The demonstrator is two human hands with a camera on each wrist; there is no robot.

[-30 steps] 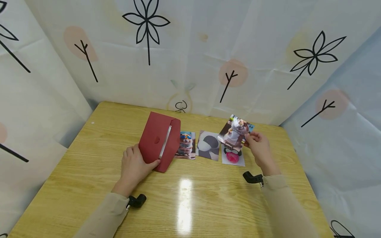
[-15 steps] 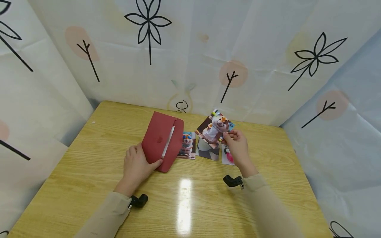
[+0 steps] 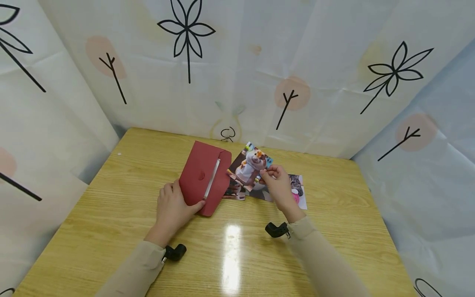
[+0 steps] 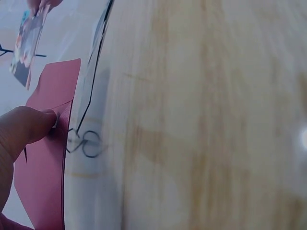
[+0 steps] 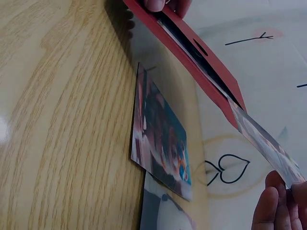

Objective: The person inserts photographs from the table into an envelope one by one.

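My left hand (image 3: 174, 210) grips a red paper envelope (image 3: 196, 173), thumb across its front near the opening. A white edge of something shows inside the slot. With thumb and fingers my right hand (image 3: 277, 187) pinches a photo card (image 3: 248, 167) of a small animal in a white top. In the right wrist view the card's far corner meets the mouth of the envelope (image 5: 177, 43); whether it has entered, I cannot tell. Under the held card and right hand lie a sunglasses-animal photo (image 3: 234, 191), a grey-and-white picture (image 3: 259, 193) and a picture with a pink patch (image 3: 298, 192), all partly covered.
A wooden table (image 3: 222, 243) with a bright light reflection bears everything. White curtains (image 3: 245, 62) with drawn flowers and twigs stand along its back and sides. Black cameras (image 3: 175, 252) sit at both wrists.
My right hand has carried the photo card leftward, over the pictures, up to the red envelope. The left hand and envelope have shifted slightly right in the view.
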